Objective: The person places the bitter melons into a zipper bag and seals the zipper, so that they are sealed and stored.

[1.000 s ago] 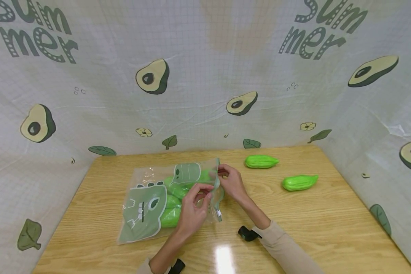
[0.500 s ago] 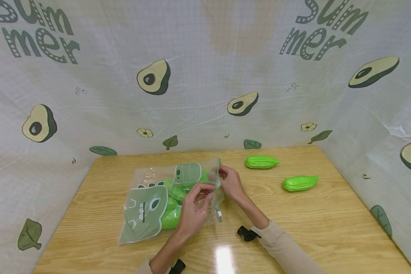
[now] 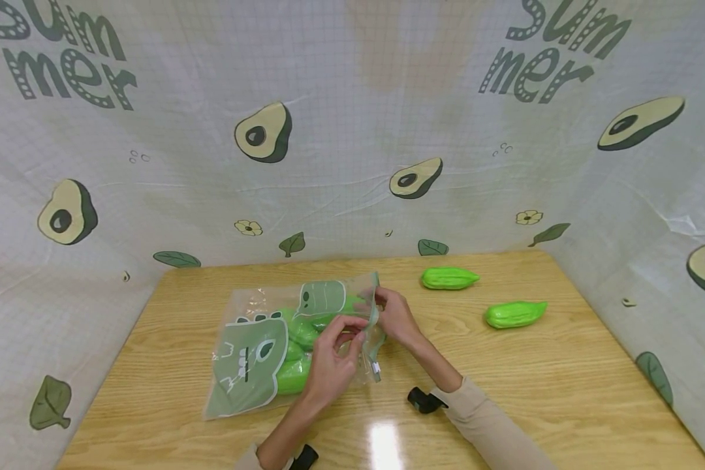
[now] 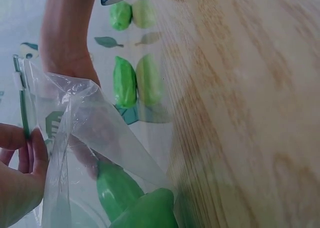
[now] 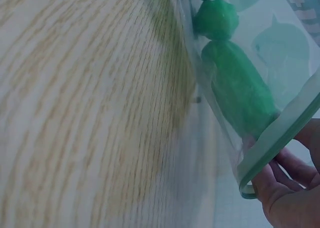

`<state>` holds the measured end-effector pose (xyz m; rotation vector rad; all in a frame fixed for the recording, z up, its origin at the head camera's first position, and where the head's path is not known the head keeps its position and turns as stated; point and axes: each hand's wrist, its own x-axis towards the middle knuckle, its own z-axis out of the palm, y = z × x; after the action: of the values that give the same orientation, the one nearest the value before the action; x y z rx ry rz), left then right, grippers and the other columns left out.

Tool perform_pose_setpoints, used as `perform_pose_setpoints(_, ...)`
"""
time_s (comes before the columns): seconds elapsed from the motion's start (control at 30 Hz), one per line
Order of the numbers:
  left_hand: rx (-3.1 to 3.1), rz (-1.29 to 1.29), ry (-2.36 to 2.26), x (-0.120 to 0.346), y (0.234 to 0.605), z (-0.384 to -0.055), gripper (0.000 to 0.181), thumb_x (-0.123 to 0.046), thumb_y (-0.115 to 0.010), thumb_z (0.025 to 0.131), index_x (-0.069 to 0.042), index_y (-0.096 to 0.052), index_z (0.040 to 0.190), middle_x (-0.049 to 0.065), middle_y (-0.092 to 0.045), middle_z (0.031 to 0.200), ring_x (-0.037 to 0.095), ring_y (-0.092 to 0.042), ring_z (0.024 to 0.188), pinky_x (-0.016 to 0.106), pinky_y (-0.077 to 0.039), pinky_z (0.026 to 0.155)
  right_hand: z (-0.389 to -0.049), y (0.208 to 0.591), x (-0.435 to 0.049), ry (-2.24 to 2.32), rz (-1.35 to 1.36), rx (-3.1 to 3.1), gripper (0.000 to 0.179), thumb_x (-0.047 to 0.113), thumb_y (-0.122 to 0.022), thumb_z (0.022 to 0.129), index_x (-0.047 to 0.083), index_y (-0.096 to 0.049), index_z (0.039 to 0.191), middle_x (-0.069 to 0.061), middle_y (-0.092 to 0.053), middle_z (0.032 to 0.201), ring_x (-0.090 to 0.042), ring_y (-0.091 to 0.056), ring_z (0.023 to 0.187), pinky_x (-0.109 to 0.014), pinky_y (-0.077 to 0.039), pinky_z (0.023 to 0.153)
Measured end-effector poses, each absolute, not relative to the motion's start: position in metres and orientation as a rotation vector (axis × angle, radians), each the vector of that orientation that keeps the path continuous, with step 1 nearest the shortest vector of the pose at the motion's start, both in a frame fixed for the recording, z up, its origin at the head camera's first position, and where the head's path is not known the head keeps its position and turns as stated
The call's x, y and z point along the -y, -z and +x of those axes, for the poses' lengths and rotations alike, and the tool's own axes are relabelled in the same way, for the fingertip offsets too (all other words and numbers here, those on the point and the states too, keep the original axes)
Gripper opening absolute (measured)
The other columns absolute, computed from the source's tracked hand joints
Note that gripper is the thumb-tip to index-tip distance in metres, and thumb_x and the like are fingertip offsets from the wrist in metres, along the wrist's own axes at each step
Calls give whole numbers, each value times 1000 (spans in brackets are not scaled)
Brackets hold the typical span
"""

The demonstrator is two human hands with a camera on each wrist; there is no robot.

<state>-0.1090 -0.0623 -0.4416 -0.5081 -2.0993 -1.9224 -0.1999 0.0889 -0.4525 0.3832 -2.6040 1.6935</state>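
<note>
A clear zip bag [image 3: 247, 372] with a green dinosaur print lies on the table, holding several bright green ribbed bitter melons [image 3: 294, 375]. My left hand [image 3: 331, 359] pinches the near side of the bag's mouth between thumb and fingers and lifts it. My right hand [image 3: 396, 316] reaches into the mouth at the far side. Its extended fingertips touch the end of a bitter melon [image 5: 240, 88] inside, showing through the plastic in the right wrist view. The white slider [image 3: 376, 367] sits at the near end of the zip.
Two more bitter melons lie on the table right of the bag, one farther back [image 3: 449, 278] and one nearer [image 3: 515, 314]. A printed avocado curtain [image 3: 341, 215] stands behind the wooden table [image 3: 505, 385] and along both sides.
My right hand has shifted slightly toward me at the bag's mouth. The left hand keeps its pinch, and the bag and the loose bitter melons stay in place.
</note>
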Motion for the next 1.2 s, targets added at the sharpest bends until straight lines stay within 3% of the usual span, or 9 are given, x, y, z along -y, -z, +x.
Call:
perform_pose_setpoints(0.27,2096,-498,1925,61,441,-109,24,16,-62,93,-1,-68,110,8,-65,109,25,-65,101,32,-60,93,-200,454,-88,-1717,390,2588,22,7,-77,92,0,-73,113,-15,-74,113,-35,-67,116,-49,-55,100)
perform_pose_setpoints(0.57,2078,-515,1943,59,440,-110,23,15,-61,93,0,-67,110,9,-65,110,26,-64,102,32,-59,93,-203,458,-88,-1647,407,2608,21,6,-77,91,-1,-74,111,-15,-75,108,-30,-70,106,-37,-59,86)
perform_pose_setpoints(0.8,2059,-535,1951,58,440,-110,24,17,-61,92,1,-67,109,10,-65,111,26,-64,102,31,-60,92,-203,458,-88,-1657,431,2607,22,6,-77,91,-3,-73,111,-16,-74,109,-33,-69,109,-46,-59,93)
perform_pose_setpoints(1.2,2110,-490,1921,60,438,-107,25,15,-65,92,-2,-68,110,8,-65,110,25,-65,99,31,-61,88,-201,456,-96,-1696,556,2657,26,-5,-70,92,-6,-69,118,-22,-72,117,-38,-67,115,-47,-57,98)
